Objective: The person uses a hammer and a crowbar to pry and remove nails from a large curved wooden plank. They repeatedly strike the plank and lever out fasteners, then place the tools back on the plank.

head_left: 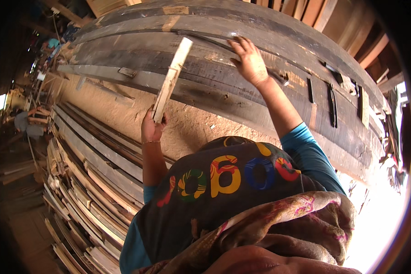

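Observation:
A pale, rough strip of wood (173, 71) is gripped near its lower end by my left hand (154, 127), which wraps round it. The strip points up and away, across the edge of the dark planks. Above those wide planks (137, 54) is my right hand (250, 61), its fingers stretched out and nothing seen in them. A long thin dark bar (278, 76) lies slantwise on the planks, passing close by or under the right hand; whether they touch, I cannot tell.
Two short dark strips (332, 106), a pale wooden block (364, 107) and a dark tool (345, 82) lie on the planks at right. Stacked boards (91, 182) fill the lower left. Brown ground (187, 123) shows between. Another person (29, 123) is far left.

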The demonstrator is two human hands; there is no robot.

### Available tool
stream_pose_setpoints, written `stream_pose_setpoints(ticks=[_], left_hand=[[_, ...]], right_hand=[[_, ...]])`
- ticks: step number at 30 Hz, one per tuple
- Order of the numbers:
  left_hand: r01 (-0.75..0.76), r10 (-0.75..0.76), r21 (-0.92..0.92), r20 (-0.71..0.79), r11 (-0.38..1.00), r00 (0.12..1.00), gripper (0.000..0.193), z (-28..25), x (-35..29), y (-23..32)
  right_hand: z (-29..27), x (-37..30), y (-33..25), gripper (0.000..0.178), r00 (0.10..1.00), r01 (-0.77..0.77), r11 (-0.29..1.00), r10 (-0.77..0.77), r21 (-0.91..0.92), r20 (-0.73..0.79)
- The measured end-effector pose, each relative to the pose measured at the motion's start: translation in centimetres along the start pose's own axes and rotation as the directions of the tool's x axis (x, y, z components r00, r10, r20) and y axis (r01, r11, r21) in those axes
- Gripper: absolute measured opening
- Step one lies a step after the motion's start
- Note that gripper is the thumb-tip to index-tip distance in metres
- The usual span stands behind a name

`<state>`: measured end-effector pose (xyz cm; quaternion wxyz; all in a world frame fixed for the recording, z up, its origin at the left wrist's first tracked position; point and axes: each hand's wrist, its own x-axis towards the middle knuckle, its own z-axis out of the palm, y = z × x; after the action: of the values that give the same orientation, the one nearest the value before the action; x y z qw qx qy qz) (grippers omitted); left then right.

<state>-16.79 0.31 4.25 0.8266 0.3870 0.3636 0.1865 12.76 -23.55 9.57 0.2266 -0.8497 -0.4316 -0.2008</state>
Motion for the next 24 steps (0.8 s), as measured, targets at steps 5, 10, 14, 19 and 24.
stream_pose_setpoints(ticks=[5,10,14,19,24], left_hand=[[-0.005,-0.044,0.266,0.179,0.964,0.983,0.024,1.6,-1.0,0.3],[0.078,-0.369,0.546,0.446,0.834,0.816,0.037,5.0,1.9,-2.0],[0.045,-0.485,0.68,0.472,0.731,0.736,0.071,8.8,2.2,-3.9],[0.345,-0.213,0.052,0.869,0.937,0.447,0.092,14.3,3.1,-10.0],[-0.273,-0.346,0.435,0.882,0.858,0.319,0.066,20.4,-1.1,-14.0]], right_hand=[[-4.4,-4.2,-2.4,0.063,0.99,0.134,0.991,-0.133,-0.017,0.04],[-6.1,-12.0,1.9,0.028,0.965,-0.199,0.898,0.11,0.393,0.238],[-6.6,-19.0,2.6,0.021,0.931,-0.365,0.839,0.33,0.405,0.155],[-9.2,-26.2,1.1,0.02,0.444,-0.72,0.122,0.838,0.683,0.318],[-6.0,-23.9,-1.8,0.022,0.327,-0.214,-0.387,0.837,0.897,0.439]])
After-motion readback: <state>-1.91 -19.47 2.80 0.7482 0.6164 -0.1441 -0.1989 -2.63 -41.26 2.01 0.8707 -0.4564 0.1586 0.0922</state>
